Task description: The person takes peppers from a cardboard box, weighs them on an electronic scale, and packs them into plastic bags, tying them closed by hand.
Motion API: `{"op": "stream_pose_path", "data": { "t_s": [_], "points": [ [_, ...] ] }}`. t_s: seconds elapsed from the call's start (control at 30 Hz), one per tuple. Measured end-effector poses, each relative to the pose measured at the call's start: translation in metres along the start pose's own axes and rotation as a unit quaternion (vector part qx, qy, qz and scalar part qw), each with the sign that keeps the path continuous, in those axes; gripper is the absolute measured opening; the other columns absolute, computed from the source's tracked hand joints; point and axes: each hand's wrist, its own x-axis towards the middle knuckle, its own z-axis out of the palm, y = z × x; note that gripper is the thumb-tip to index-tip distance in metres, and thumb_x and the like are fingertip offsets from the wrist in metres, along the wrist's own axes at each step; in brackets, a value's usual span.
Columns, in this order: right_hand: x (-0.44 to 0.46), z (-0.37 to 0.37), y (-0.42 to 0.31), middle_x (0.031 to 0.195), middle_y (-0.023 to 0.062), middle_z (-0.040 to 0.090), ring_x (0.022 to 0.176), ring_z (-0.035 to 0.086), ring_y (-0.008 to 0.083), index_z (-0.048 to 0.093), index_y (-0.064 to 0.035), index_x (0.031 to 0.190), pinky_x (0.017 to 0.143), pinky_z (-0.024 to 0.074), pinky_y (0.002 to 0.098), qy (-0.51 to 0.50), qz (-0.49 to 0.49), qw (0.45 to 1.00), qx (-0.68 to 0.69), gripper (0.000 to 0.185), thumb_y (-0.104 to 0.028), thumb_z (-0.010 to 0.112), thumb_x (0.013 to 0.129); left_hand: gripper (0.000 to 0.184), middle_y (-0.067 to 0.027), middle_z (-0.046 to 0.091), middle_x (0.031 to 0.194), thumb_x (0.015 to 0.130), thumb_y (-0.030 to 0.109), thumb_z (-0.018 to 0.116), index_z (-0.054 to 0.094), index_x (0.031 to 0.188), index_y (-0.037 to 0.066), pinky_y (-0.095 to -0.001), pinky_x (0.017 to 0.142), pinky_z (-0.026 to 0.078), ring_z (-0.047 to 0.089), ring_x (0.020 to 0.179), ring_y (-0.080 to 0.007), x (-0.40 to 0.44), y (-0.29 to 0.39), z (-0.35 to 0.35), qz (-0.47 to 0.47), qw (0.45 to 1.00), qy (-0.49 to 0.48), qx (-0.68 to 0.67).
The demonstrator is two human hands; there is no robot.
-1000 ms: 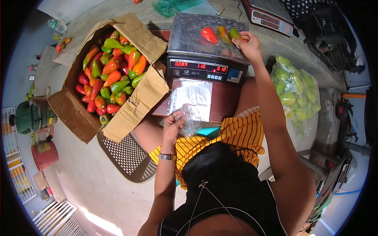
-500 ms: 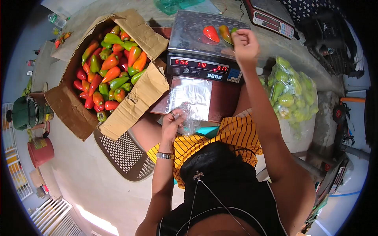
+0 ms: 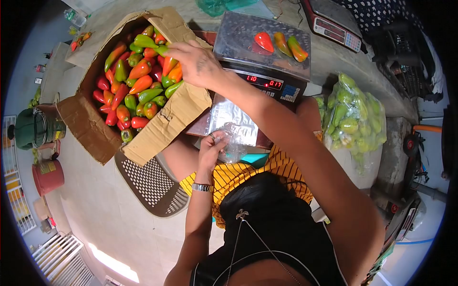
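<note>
My right hand [image 3: 194, 63] reaches over the cardboard box [image 3: 164, 131], its fingers stretched out and touching the peppers near the box's right side. Red, orange and green peppers [image 3: 141, 69] fill the box; the hand covers a few of them. Low in front of my lap, my left hand [image 3: 213, 148] is closed on a crumpled clear plastic bag [image 3: 234, 148]. On the metal plate of the digital scale [image 3: 234, 35] lie a red pepper [image 3: 264, 42] and two green-orange peppers [image 3: 282, 44]. My right forearm hides part of the scale's lit display.
A stack of clear plastic bags [image 3: 229, 117] lies in front of the scale. To the right stands a clear bag of light green vegetables [image 3: 353, 112]. A second scale [image 3: 336, 28] sits at the back right. Beside my leg is a brown perforated plastic seat [image 3: 148, 181].
My right hand has left the peppers on the scale and moved left to the box. Three peppers now lie free on the plate. My left hand keeps the plastic bag.
</note>
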Motion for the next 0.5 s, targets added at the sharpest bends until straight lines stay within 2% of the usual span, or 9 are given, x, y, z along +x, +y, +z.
{"op": "stream_pose_path", "data": {
  "t_s": [0.1,0.2,0.3,0.4,0.47,0.5],
  "points": [
    [0.031,0.011,0.006,0.126,0.0067,0.067,0.117,0.064,0.0343,0.07,-0.012,0.123,0.097,0.0539,0.0429,-0.232,0.0,0.97,-0.077,0.038,-0.013,0.069,0.086,0.02,0.0029,0.071,0.092,0.091,-0.001,0.073,0.072,0.111,0.002,-0.0208,0.061,0.044,0.059,0.073,-0.004,-0.001,0.001,0.001,0.01,1.0,0.004,0.0],
    [0.045,0.024,0.008,0.131,0.0095,0.064,0.116,0.063,0.033,0.07,-0.0119,0.124,0.093,0.0549,0.0438,-0.313,-0.037,0.938,-0.145,0.035,-0.019,0.065,0.09,0.02,0.0031,0.071,0.092,0.091,-0.001,0.072,0.072,0.111,0.003,-0.0207,0.061,0.044,0.059,0.073,-0.0038,0.001,0.0,0.0,0.017,1.0,-0.01,0.017],
    [0.045,0.016,0.004,0.13,0.0128,0.063,0.116,0.062,0.0332,0.068,-0.0114,0.126,0.095,0.0537,0.0441,-0.296,-0.034,0.943,-0.146,0.041,-0.016,0.07,0.086,0.019,0.0033,0.07,0.091,0.092,-0.002,0.072,0.072,0.11,0.002,-0.0206,0.061,0.044,0.058,0.073,-0.0037,-0.001,0.002,0.002,0.012,1.0,-0.008,0.022],
    [0.019,-0.017,-0.01,0.126,0.0152,0.063,0.114,0.062,0.0345,0.065,-0.0097,0.126,0.097,0.0512,0.0452,-0.066,-0.01,0.997,-0.034,0.046,-0.014,0.076,0.082,0.019,0.0036,0.07,0.091,0.092,-0.001,0.071,0.073,0.11,0.002,-0.0205,0.062,0.044,0.058,0.072,-0.0038,0.001,-0.002,-0.001,0.016,1.0,-0.012,0.021],
    [-0.011,-0.038,0.004,0.118,0.0143,0.064,0.11,0.062,0.0359,0.062,-0.0079,0.125,0.097,0.0491,0.0467,0.076,0.057,0.995,-0.005,0.049,-0.014,0.079,0.08,0.02,0.0035,0.07,0.091,0.092,-0.001,0.071,0.072,0.111,0.001,-0.0207,0.062,0.045,0.058,0.072,-0.004,0.001,0.0,-0.001,0.013,1.0,-0.007,0.026],
    [-0.031,-0.054,0.016,0.113,0.0146,0.064,0.108,0.062,0.0362,0.062,-0.0077,0.121,0.094,0.0491,0.0474,0.11,0.096,0.988,-0.047,0.044,-0.015,0.079,0.081,0.02,0.0034,0.07,0.091,0.092,0.0,0.072,0.072,0.112,0.001,-0.0208,0.062,0.045,0.058,0.072,-0.0041,0.0,0.0,0.0,0.01,1.0,-0.004,0.028]
  ]
}}
